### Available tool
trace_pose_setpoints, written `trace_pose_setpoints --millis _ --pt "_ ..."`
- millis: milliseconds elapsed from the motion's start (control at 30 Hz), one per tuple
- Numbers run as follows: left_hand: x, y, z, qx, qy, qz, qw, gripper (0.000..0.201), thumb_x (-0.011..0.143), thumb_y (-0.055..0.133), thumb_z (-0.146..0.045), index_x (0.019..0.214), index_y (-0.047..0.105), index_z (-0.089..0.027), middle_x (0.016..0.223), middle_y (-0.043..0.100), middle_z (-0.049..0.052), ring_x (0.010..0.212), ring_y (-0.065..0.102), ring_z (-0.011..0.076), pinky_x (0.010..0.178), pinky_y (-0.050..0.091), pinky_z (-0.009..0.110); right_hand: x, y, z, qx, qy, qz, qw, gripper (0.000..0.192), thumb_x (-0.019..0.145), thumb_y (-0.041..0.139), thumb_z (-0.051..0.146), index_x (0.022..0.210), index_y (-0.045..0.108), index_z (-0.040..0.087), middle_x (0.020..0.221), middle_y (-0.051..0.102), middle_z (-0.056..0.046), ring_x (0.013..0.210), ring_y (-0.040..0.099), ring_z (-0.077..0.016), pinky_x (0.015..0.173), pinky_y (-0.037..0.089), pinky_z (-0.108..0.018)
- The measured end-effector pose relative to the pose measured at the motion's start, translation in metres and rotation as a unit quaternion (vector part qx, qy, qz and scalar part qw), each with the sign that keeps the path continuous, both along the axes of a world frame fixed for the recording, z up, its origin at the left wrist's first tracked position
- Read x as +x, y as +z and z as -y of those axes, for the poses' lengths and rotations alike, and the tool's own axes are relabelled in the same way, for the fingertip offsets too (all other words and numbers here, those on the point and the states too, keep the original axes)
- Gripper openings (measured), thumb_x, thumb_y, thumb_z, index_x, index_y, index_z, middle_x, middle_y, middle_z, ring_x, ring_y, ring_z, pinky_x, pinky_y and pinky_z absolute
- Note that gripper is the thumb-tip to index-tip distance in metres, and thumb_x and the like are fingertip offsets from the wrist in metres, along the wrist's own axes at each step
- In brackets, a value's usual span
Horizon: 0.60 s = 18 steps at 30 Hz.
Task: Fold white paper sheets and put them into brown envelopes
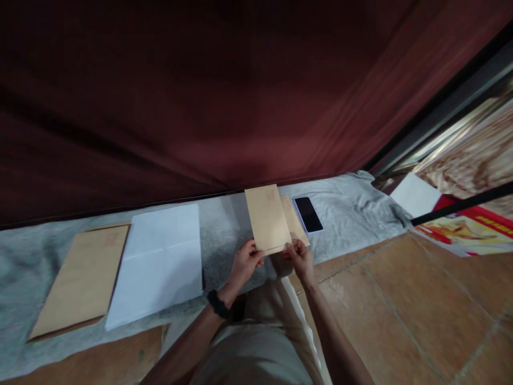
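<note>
While hands (272, 259) grip envelope (267, 218), print illegible

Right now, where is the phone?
In the head view, the phone lies face up on the grey cloth, just right of the brown envelopes the hands hold.

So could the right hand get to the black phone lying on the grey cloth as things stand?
Probably yes, once freed: the right hand grips the small brown paper envelope with the left hand, but the black phone lies just beyond with nothing between.
</note>
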State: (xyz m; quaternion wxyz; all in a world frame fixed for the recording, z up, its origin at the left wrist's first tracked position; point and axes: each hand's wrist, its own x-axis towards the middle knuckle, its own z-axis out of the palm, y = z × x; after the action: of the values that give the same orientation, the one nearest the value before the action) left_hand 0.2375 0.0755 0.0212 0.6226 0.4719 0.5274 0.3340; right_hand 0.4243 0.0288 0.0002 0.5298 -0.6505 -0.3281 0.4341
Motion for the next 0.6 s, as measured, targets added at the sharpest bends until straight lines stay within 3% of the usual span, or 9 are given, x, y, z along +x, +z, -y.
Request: trace_pose_setpoints --millis 267,600 --pt "0.049 -0.002 -0.011 -0.009 -0.042 -0.015 0.999 0.022 0.072 0.073 -0.027 0.085 0.056 -0.021 0.061 0.065 -0.004 0.049 0.059 0.0115 0.048 0.042 0.021 0.039 -0.004 -0.005 0.012 -0.077 0.027 0.997 0.054 0.076 0.071 0.065 0.1 0.063 0.017 0.065 0.068 0.001 0.052 0.061 -0.0141 0.051 0.05 -0.025" --pt "0.066 -0.018 -0.012 -0.016 -0.033 -0.042 0.998 0.03 0.069 0.078 -0.028 0.084 0.052 -0.023 0.055 0.06 -0.008 0.044 0.055 0.0107 0.045 0.037 0.021 0.055 -0.014 -0.001 -0.016 -0.089 0.078 0.993 0.054 0.077 0.068 0.065 0.1 0.065 0.017 0.067 0.067 -0.001 0.054 0.06 -0.0171 0.051 0.049 -0.028"
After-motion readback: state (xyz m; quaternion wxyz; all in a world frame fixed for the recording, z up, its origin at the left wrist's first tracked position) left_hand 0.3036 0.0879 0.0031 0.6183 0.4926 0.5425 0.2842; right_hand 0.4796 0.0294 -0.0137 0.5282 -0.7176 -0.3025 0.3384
